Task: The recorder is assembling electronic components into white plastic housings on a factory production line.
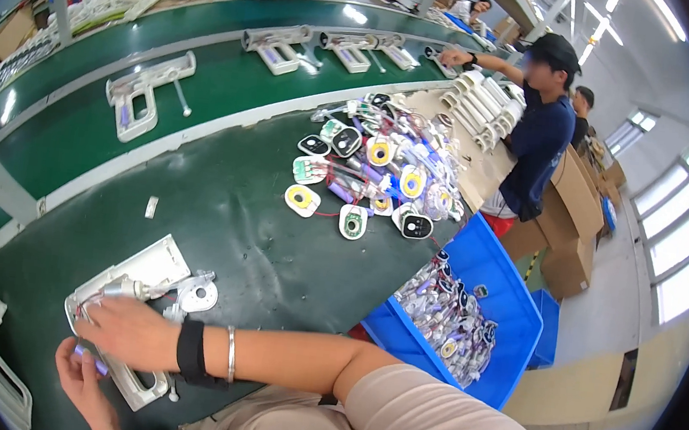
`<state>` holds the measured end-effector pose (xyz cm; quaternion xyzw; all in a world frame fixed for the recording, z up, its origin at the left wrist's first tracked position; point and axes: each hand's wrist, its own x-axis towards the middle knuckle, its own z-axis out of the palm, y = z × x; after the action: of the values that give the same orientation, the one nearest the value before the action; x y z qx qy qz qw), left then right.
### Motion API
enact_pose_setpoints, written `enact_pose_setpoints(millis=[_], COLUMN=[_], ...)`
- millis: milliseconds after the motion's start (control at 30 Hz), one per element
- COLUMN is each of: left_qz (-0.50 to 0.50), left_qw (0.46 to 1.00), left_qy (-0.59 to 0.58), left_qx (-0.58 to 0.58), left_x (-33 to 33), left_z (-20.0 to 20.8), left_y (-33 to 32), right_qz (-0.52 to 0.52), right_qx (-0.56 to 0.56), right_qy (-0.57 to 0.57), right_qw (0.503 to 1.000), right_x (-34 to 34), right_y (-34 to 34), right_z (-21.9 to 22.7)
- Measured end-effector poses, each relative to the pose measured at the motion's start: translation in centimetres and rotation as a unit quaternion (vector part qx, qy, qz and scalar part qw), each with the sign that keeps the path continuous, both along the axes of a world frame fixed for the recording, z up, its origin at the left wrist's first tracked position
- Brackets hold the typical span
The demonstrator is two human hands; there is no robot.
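A white gun-shaped plastic housing (146, 265) lies open on the green table right in front of me, with a small motor and wires (129, 286) set inside it. My right hand (129, 331), with a black wristband and a thin bracelet, presses down on the housing's middle. My left hand (80, 376) is just below it at the handle end and pinches a small purple cylinder (98, 365). A round white part (200, 295) sits at the housing's right edge.
A heap of wired white, yellow and black parts (378, 172) lies further right on the table. A blue bin (510, 316) of similar parts stands at the table's edge. More white housings (134, 96) ride the green belt. A person in dark blue (538, 135) works at the far right.
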<state>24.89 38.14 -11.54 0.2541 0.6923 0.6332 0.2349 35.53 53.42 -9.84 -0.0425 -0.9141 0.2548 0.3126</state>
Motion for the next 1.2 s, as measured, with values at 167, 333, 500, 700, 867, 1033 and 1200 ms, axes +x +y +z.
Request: enact_pose_setpoints(millis=[167,333,500,700,867,1033,1200], left_qz=[0.001,-0.035,-0.065,-0.065,-0.083,-0.076,-0.082], left_qw=[0.973,0.941,0.908,0.883,0.864,0.869,0.845], left_qy=[0.14,0.304,0.34,0.367,0.401,0.396,0.437], left_qx=[-0.181,-0.144,-0.237,-0.284,-0.293,-0.285,-0.295], left_x=[3.1,3.8,3.6,4.9,5.7,5.9,5.4], left_z=[2.4,2.4,4.5,4.1,3.0,1.8,1.6], left_y=[2.6,2.7,1.0,1.2,0.8,0.0,0.3], right_qz=[0.109,0.146,0.186,0.173,0.189,0.192,0.195], right_qx=[0.027,0.165,0.147,0.187,0.196,0.217,0.199], right_qy=[-0.148,-0.085,-0.121,-0.132,-0.151,-0.177,-0.172], right_qw=[0.983,0.972,0.964,0.958,0.95,0.941,0.945], right_x=[-2.0,-2.0,-3.1,-3.4,-3.1,-3.2,-3.4], right_y=[2.7,4.5,3.8,4.1,4.1,3.9,3.7], right_z=[0.7,-0.7,0.1,-0.1,-0.1,-0.2,-0.2])
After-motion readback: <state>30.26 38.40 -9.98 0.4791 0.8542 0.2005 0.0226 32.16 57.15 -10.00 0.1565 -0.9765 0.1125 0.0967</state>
